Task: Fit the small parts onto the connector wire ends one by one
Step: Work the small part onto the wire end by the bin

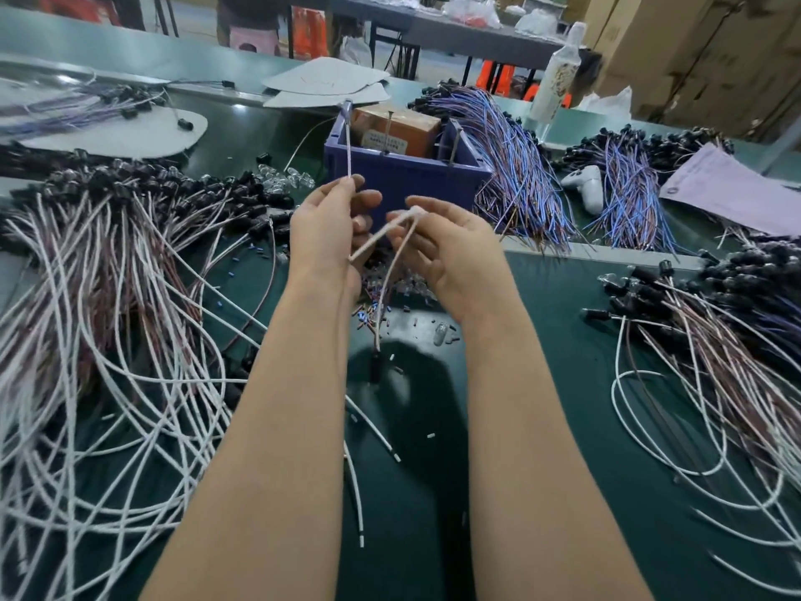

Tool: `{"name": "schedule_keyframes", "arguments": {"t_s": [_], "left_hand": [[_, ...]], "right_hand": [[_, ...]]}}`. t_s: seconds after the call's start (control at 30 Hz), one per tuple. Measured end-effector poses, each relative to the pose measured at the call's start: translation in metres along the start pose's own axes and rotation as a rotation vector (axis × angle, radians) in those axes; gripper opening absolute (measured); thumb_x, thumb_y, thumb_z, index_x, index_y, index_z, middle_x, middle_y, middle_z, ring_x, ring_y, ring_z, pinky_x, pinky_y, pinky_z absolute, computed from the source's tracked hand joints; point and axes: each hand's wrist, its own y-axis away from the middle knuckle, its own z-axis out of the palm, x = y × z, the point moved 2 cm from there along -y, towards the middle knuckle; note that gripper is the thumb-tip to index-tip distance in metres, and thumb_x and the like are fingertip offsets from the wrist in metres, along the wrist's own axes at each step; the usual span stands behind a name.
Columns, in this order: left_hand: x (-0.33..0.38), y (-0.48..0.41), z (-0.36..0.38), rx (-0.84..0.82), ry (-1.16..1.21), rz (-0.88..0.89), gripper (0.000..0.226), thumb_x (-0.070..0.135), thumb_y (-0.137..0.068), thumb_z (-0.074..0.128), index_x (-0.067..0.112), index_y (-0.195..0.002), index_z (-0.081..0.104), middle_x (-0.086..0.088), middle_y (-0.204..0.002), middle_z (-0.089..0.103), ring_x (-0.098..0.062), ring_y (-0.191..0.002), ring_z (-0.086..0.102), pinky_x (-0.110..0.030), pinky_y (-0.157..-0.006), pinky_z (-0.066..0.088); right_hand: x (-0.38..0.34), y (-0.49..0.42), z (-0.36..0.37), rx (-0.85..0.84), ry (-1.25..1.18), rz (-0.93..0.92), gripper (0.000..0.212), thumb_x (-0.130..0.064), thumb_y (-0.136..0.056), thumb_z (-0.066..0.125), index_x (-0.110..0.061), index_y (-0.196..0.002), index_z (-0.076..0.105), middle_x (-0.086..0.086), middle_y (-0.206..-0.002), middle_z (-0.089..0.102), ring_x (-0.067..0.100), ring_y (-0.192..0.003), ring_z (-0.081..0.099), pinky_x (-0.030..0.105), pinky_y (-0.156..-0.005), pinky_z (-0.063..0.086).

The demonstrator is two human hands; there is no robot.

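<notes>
Connector wire point(376, 239) is held between both hands, its free end pinched upright in the grip of the left hand point(333, 227), its bend pinched by the right hand point(446, 253) just beside, small parts point(377, 312) scattered on the surface point(542, 340) below.

Dark green mat-covered table point(563, 383) up front, long grey table point(455, 30) across the back, orange plastic stools point(492, 78) beneath it, tall brown cardboard boxes point(693, 49) stacked right.
</notes>
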Motion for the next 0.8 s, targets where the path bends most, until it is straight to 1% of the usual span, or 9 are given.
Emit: {"name": "schedule_keyframes", "arguments": {"t_s": [0.07,0.13,0.27,0.33,0.4,0.47,0.53,0.63,0.8], "left_hand": [[-0.002,0.001,-0.002,-0.011,-0.039,-0.017,0.018,0.008,-0.097,0.044,0.013,-0.083,0.054,0.003,-0.058,0.056,-0.002,-0.037,0.032,-0.011,-0.035,0.023],[-0.004,0.000,-0.004,-0.008,-0.086,-0.036,0.021,0.003,-0.095,0.039,0.013,-0.084,0.054,0.001,-0.068,0.051,-0.002,-0.037,0.029,-0.012,-0.035,0.021],[-0.005,0.000,-0.003,-0.019,-0.239,-0.005,0.018,0.001,-0.095,0.042,0.015,-0.095,0.053,0.003,-0.077,0.063,-0.002,-0.043,0.038,-0.013,-0.041,0.029],[-0.006,0.000,-0.003,-0.022,-0.332,0.039,0.015,0.003,-0.096,0.045,0.017,-0.095,0.051,0.005,-0.080,0.067,-0.002,-0.049,0.043,-0.012,-0.044,0.034],[-0.005,-0.002,-0.005,-0.002,-0.404,0.086,0.015,0.005,-0.096,0.047,0.019,-0.091,0.051,0.007,-0.079,0.068,-0.002,-0.051,0.045,-0.012,-0.045,0.036],[-0.004,-0.004,-0.006,0.011,-0.410,0.109,0.017,0.006,-0.096,0.048,0.019,-0.087,0.052,0.006,-0.076,0.068,0.000,-0.046,0.047,-0.012,-0.043,0.037],[-0.004,-0.004,-0.006,0.026,-0.410,0.120,0.017,0.007,-0.097,0.049,0.019,-0.084,0.053,0.003,-0.073,0.067,0.002,-0.039,0.046,-0.012,-0.040,0.037],[-0.004,-0.005,-0.004,0.046,-0.406,0.124,0.016,0.007,-0.097,0.049,0.017,-0.084,0.052,0.001,-0.069,0.066,0.002,-0.036,0.046,-0.012,-0.038,0.037],[-0.004,-0.004,-0.002,0.044,-0.378,0.116,0.014,0.007,-0.097,0.048,0.016,-0.087,0.051,0.002,-0.066,0.067,0.002,-0.037,0.050,-0.010,-0.040,0.040]], "right_hand": [[0.007,-0.003,-0.005,0.125,0.158,-0.126,0.012,0.005,-0.093,0.048,-0.005,-0.099,0.050,0.008,-0.073,0.067,0.011,-0.057,0.063,0.020,-0.055,0.051],[0.012,-0.004,-0.009,0.198,0.295,-0.232,0.022,0.004,-0.092,0.050,-0.008,-0.108,0.042,0.006,-0.076,0.066,0.003,-0.050,0.061,0.016,-0.052,0.048],[0.014,-0.007,-0.013,0.248,0.417,-0.357,0.030,0.000,-0.093,0.051,-0.012,-0.114,0.033,0.000,-0.077,0.068,-0.003,-0.050,0.058,0.016,-0.060,0.048],[0.012,-0.009,-0.014,0.257,0.409,-0.368,0.031,0.000,-0.093,0.050,-0.012,-0.115,0.032,0.001,-0.082,0.068,0.001,-0.054,0.058,0.014,-0.060,0.047],[0.010,-0.012,-0.016,0.253,0.418,-0.362,0.029,0.000,-0.094,0.048,-0.012,-0.116,0.033,0.002,-0.089,0.068,0.008,-0.062,0.059,0.017,-0.063,0.050],[0.007,-0.014,-0.018,0.264,0.464,-0.376,0.025,-0.001,-0.094,0.048,-0.010,-0.116,0.041,0.003,-0.092,0.069,0.011,-0.070,0.060,0.024,-0.069,0.055],[0.006,-0.016,-0.020,0.299,0.507,-0.392,0.024,-0.002,-0.094,0.050,-0.009,-0.116,0.048,0.005,-0.091,0.069,0.012,-0.071,0.062,0.028,-0.073,0.056],[0.009,-0.017,-0.023,0.358,0.526,-0.379,0.026,-0.005,-0.093,0.052,-0.013,-0.118,0.051,0.002,-0.086,0.068,0.016,-0.071,0.066,0.034,-0.080,0.055],[0.011,-0.019,-0.024,0.358,0.527,-0.385,0.030,-0.004,-0.093,0.052,-0.015,-0.121,0.055,0.002,-0.085,0.068,0.004,-0.062,0.061,0.026,-0.074,0.055]]}}
